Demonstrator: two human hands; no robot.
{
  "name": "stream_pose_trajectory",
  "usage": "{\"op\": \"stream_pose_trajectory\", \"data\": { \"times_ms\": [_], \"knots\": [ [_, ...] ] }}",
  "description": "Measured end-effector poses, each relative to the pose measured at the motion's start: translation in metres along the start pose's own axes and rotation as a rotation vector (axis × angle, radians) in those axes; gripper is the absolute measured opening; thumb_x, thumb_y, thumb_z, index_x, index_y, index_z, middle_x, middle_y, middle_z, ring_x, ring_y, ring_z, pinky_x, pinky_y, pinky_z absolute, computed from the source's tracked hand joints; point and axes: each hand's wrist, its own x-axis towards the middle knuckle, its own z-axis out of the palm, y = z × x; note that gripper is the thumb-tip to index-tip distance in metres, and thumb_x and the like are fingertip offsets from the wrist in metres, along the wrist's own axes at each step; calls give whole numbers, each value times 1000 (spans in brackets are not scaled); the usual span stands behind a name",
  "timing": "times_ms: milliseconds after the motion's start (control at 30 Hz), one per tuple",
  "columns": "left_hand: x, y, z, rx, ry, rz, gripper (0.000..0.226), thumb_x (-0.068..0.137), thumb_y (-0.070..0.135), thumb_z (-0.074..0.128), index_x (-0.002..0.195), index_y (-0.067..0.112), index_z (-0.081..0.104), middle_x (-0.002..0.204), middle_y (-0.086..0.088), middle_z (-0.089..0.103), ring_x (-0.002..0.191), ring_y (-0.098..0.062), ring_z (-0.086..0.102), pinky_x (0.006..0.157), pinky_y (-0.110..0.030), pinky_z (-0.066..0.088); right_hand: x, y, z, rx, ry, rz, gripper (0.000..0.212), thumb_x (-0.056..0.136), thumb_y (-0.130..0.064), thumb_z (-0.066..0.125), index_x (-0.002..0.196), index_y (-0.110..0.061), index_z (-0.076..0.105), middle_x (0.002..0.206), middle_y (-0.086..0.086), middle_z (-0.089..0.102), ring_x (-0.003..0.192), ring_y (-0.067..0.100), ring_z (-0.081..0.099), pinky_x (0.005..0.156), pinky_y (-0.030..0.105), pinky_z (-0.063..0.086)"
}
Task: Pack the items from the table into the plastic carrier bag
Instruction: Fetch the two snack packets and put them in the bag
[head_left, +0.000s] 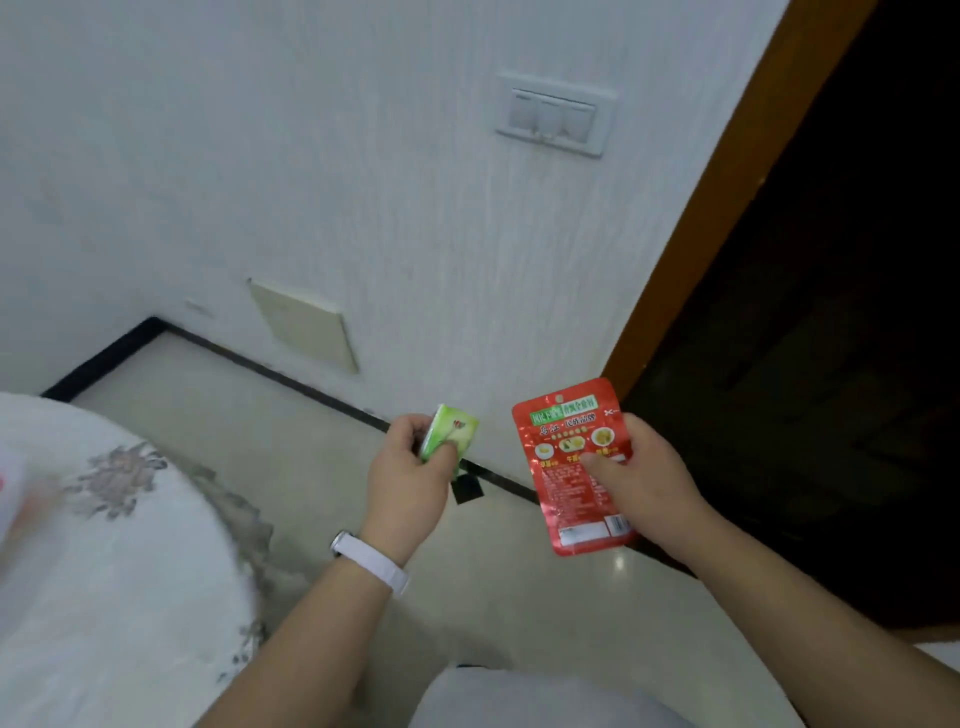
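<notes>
My left hand (408, 475) grips a small green packet (451, 431), held out over the floor in the middle of the view. A white band sits on that wrist. My right hand (647, 486) holds a flat red food pouch (574, 467) upright by its right edge, thumb pressed on its printed face. The two hands are side by side, a little apart. The table (119, 545), covered with a white flowered cloth, curves in at the lower left. A blurred pale and reddish thing shows at the far left edge. I cannot make out a carrier bag.
A white wall (363, 182) with a switch plate (553, 114) and a cream cover plate (304, 325) stands straight ahead. A dark doorway with a wooden frame (727, 182) opens at the right. Pale floor tiles (249, 410) with a black border lie below.
</notes>
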Motion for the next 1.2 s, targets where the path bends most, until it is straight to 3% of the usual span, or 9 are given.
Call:
{"op": "stream_pose_trajectory", "data": {
  "times_ms": [200, 300, 400, 533, 667, 833, 1033, 1200],
  "knots": [
    [46, -12, -47, -19, 194, -72, 17, 85, 8, 66, 90, 24, 62, 77, 7, 68, 61, 0, 58, 56, -17, 46, 65, -52, 55, -72, -162, -69, 31, 92, -32, 66, 120, -31, 53, 106, -10, 67, 92, 12, 69, 85, 44, 58],
    [63, -17, -64, -14, 291, -125, 20, 86, 5, 66, 88, 24, 61, 76, 8, 66, 57, 5, 55, 54, -16, 44, 104, -70, 81, -73, -252, -116, 26, 93, -30, 66, 116, -32, 55, 105, -10, 69, 89, 11, 69, 80, 39, 58],
    [87, -20, -79, -8, 354, -182, 18, 87, 2, 64, 90, 20, 61, 79, -1, 67, 61, 0, 58, 58, -18, 47, 147, -90, 111, -56, -340, -152, 24, 94, -28, 65, 114, -33, 55, 104, -10, 69, 85, 10, 69, 69, 30, 55],
    [131, -15, -100, 47, 494, -233, 18, 86, 7, 69, 89, 23, 61, 77, 4, 67, 63, -3, 61, 61, -26, 52, 210, -127, 153, -48, -463, -213, 23, 94, -29, 64, 113, -34, 53, 103, -11, 68, 85, 8, 68, 71, 29, 53],
    [180, 3, -112, 120, 609, -251, 15, 86, 13, 71, 89, 23, 61, 76, 3, 66, 58, 3, 58, 53, -17, 49, 269, -174, 180, -31, -581, -273, 21, 95, -27, 63, 110, -35, 52, 96, -15, 66, 80, 2, 65, 61, 21, 47],
    [224, 19, -123, 172, 769, -258, 17, 86, 10, 69, 88, 24, 59, 77, 3, 64, 59, 6, 57, 52, -10, 44, 327, -221, 216, -82, -711, -369, 23, 94, -27, 63, 112, -33, 51, 92, -15, 63, 77, 1, 63, 59, 20, 46],
    [231, 14, -160, 151, 1006, -349, 13, 86, 13, 69, 86, 22, 60, 78, 1, 64, 60, -1, 57, 49, -9, 41, 342, -272, 283, -125, -891, -434, 26, 93, -26, 65, 114, -33, 52, 94, -13, 66, 78, 5, 67, 59, 22, 50],
    [240, -14, -210, 107, 1165, -442, 10, 86, 10, 68, 88, 16, 60, 79, -5, 63, 59, -1, 58, 47, -13, 44, 338, -311, 352, -211, -1022, -493, 21, 92, -27, 65, 102, -39, 51, 90, -14, 66, 77, 2, 66, 60, 21, 49]
  ]
}}
